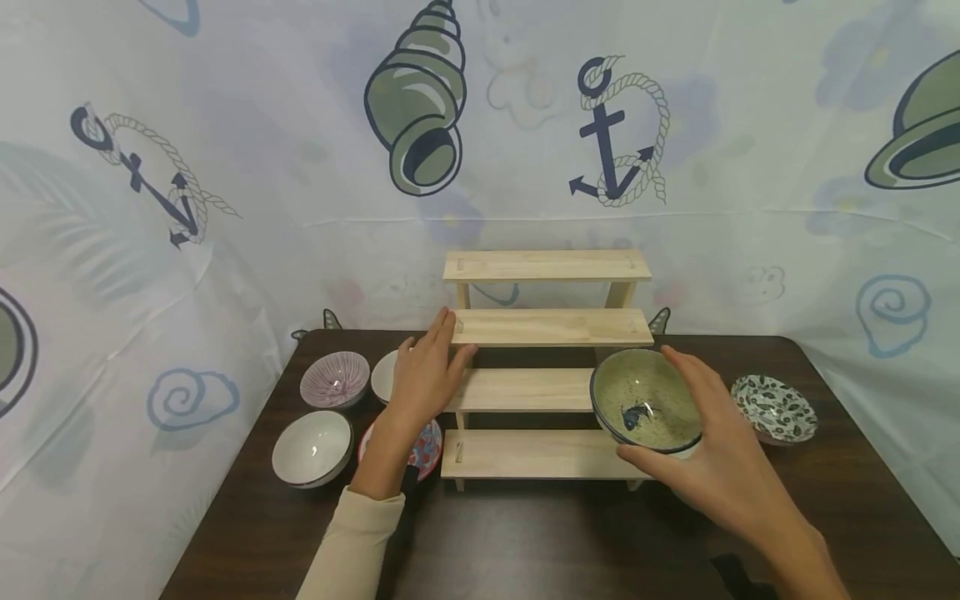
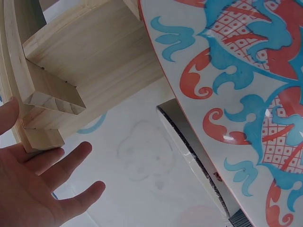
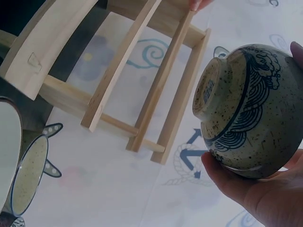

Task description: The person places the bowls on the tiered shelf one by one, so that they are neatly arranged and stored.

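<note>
My right hand point(image 1: 723, 454) holds a speckled green-grey bowl point(image 1: 645, 398) by its rim and side, tilted so its inside with a dark blue motif faces the head camera. In the right wrist view the outside of the bowl shows blue wave patterns and a raised foot. The bowl is in front of the right end of a stepped wooden display stand point(image 1: 551, 454). My left hand point(image 1: 427, 375) grips the left end of the stand's second tier from the top, thumb at the front edge and other fingers spread by the end.
Left of the stand are a purple-striped bowl point(image 1: 335, 379), a white bowl point(image 1: 312, 448), another white bowl point(image 1: 382, 377) and a red-and-blue patterned dish point(image 1: 427, 450), partly behind my left arm. A leaf-patterned bowl point(image 1: 772, 408) sits on the right. A printed cloth hangs behind the dark table point(image 1: 525, 542).
</note>
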A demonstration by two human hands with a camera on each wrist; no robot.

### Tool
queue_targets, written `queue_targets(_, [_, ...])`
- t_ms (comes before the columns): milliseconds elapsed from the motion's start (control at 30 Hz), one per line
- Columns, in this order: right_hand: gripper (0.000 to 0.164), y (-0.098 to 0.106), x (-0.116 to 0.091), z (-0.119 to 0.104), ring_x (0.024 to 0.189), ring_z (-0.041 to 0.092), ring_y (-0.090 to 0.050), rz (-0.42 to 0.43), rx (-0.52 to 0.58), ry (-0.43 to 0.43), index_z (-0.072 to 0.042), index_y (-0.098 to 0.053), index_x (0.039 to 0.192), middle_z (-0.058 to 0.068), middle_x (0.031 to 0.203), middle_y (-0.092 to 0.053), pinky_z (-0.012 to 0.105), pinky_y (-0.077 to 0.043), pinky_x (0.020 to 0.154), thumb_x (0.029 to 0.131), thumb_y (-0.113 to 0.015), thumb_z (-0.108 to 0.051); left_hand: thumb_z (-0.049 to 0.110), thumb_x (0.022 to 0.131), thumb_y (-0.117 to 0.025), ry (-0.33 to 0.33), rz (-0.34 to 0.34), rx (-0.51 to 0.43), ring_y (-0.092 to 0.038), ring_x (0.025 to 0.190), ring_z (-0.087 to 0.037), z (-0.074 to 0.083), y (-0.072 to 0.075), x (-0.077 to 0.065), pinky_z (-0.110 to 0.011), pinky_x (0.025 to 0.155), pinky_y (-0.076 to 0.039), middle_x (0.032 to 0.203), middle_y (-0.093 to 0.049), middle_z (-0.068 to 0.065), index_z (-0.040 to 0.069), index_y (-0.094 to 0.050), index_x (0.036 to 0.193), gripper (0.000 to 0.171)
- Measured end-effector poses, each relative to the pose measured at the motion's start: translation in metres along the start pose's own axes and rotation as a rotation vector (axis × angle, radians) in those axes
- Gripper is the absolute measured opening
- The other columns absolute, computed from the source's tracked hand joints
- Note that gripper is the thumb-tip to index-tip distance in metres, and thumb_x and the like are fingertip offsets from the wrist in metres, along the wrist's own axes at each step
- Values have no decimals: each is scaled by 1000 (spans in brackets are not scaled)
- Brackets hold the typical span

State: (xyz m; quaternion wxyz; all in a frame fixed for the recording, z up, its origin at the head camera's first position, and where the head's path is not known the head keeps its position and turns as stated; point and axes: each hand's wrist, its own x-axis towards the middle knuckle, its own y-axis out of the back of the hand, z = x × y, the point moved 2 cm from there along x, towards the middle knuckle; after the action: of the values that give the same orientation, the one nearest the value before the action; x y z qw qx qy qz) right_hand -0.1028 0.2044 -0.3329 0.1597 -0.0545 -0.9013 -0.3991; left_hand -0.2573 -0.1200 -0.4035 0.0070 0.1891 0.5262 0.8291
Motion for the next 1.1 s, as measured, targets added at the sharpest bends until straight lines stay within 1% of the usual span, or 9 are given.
queue_targets(133, [115,-3,4,-2,135,35,-45,-3,15,17,-34,-29,163,12,161,-39,65,-42,96,71,-96,-43,51,107,-49,2,-2,-1,-48,147,-35,0,0,0,-66,119,-32,168,-33,-14,5,-33,162,73])
queue_targets(233, [115,-6,6,-3,140,38,-41,-8,28,36,-35,-29,163,13,162,-38,68,-39,99,70,-96,-41,51,107,-48,2,-2,-1,-48,146,-35,1,0,0,-67,119,-32,169,-32,-14,5,-32,162,73])
queue_targets(367, [116,-9,10,-7,144,42,-37,-28,41,41,-37,-27,163,15,163,-36,72,-39,99,71,-96,-41,52,107,-48,6,-4,-1,-48,146,-35,0,-1,1,-67,119,-31,169,-31,-13,6,-31,162,73])
queue_targets(533, [115,-14,14,-12,147,41,-36,-58,49,35,-39,-23,164,13,167,-31,73,-40,99,73,-94,-44,51,108,-48,7,-2,-3,-48,146,-35,-1,-1,1,-66,119,-32,169,-31,-13,5,-31,162,73])
queue_targets(733, [114,-19,20,-19,147,34,-38,-52,76,65,-37,-27,163,8,166,-33,67,-41,104,72,-95,-42,50,107,-49,5,2,-11,-49,146,-36,-1,-2,0,-67,119,-33,168,-33,-15,5,-32,162,73])
queue_targets(900, [114,-23,23,-26,148,31,-39,-64,83,71,-42,-27,161,3,164,-37,67,-41,106,70,-96,-44,50,107,-49,10,2,-21,-49,145,-36,-1,-3,0,-67,118,-33,169,-32,-14,5,-32,162,73])
queue_targets(1033, [114,-25,27,-33,144,27,-43,-68,98,96,-41,-28,161,-2,161,-38,64,-43,106,70,-97,-41,50,108,-49,17,-4,-30,-48,146,-36,-2,-2,-1,-67,119,-32,170,-30,-13,5,-31,162,73])
queue_targets(1100, [113,-27,29,-35,142,26,-45,-63,102,118,-39,-29,161,-2,161,-39,62,-43,105,70,-97,-40,51,108,-48,13,-1,-32,-49,145,-36,-2,-2,0,-66,119,-32,170,-30,-13,6,-30,163,73])
